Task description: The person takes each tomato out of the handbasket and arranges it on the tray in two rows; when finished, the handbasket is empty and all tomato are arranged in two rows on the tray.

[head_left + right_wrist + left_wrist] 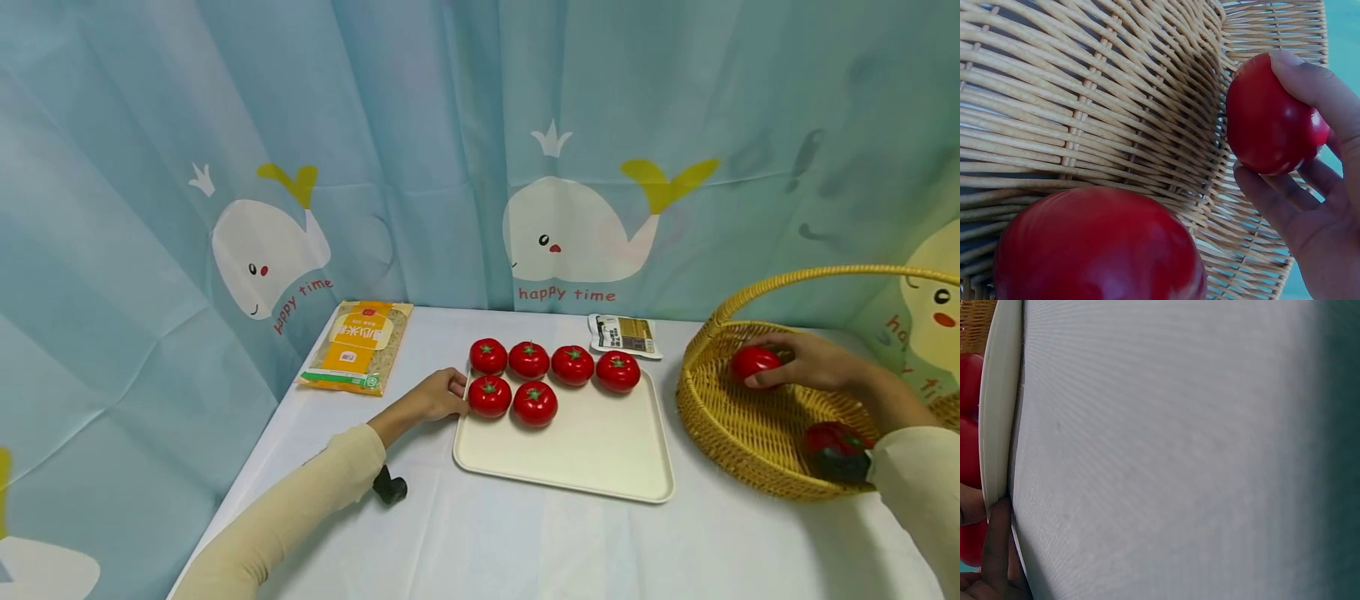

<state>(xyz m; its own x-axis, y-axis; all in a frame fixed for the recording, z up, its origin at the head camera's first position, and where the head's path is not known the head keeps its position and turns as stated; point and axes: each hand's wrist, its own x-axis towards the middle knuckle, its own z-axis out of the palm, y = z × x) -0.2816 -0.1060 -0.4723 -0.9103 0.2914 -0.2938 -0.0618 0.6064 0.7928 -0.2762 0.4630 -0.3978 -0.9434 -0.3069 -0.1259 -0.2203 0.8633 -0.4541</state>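
My left hand (438, 395) pinches the left rim of a cream rectangular tray (585, 450), thumb inside the edge and a finger outside in the left wrist view. Several glossy red tomatoes (535, 404) with green stems sit on the tray, four along the back and two in front of them at the left. Inside a wicker basket (697, 408) at the right, my right hand (821, 362) grips one tomato (1272, 119) between thumb and fingers, near the woven wall. A second tomato (1104, 250) lies in the basket, partly shadowed by my right arm in the head view.
A yellow-and-orange bag of grain (356, 346) lies at the table's back left. Behind the tray is a small white-and-brown packet (626, 336). A black object (390, 486) shows beside my left forearm. The basket's handle (825, 273) arches high. Blue curtains hang behind.
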